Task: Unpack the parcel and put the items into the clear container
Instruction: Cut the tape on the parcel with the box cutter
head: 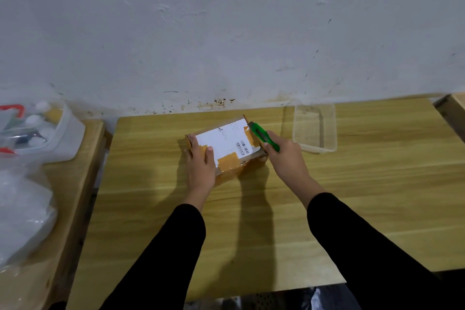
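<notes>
A small cardboard parcel point(227, 143) with a white shipping label and brown tape lies on the wooden table point(251, 221), near its far edge. My left hand point(201, 166) presses flat on the parcel's left side, fingers over the top. My right hand point(286, 158) grips a green utility knife point(264, 134), whose tip rests at the parcel's far right corner. The clear container point(315, 128) stands empty just right of the parcel, near the wall.
On a lower wooden surface to the left stands a white bin point(57, 138) holding bottles and small items, with a crumpled plastic bag point(22, 209) in front of it. Another wooden piece point(453, 106) shows at the far right. The wall runs right behind the table.
</notes>
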Demonstrator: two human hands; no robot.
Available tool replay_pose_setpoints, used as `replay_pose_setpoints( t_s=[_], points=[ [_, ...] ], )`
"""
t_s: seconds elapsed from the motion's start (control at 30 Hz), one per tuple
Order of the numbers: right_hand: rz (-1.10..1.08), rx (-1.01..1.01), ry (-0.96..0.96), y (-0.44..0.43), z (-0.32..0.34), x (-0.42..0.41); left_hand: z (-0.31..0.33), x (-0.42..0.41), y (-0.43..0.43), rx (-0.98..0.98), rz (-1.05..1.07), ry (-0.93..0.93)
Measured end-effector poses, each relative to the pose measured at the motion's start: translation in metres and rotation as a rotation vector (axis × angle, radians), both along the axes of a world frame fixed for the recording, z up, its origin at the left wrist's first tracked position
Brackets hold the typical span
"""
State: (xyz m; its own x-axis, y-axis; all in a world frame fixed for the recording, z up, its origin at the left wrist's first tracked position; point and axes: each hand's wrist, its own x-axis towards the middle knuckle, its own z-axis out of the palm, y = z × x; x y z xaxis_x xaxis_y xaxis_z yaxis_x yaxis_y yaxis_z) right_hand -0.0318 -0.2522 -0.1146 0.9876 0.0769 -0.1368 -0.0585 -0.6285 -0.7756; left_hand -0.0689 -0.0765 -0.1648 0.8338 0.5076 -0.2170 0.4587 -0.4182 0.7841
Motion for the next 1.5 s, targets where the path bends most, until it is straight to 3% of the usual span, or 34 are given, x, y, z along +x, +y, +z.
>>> replay_pose_setpoints(
  t_s=[0.43, 0.9, 1.33, 1.5],
  points=[
    [0.076, -0.178, -0.026, 0.006, 0.001, 0.015, -0.009, 0.001, 0.003, -0.033, -0.003, -0.023],
    [0.195, -0.359, 0.092, -0.034, 0.022, -0.004, -0.006, 0.002, -0.006, -0.146, 0.143, -0.023],
    [-0.042, -0.021, 0.028, -0.042, 0.009, -0.025, 0.013, -0.027, -0.01, -0.168, 0.157, -0.015],
    [-0.052, 0.062, 0.024, -0.035, 0.006, -0.027, 0.028, -0.015, 0.025, 0.001, -0.084, 0.061]
  ],
)
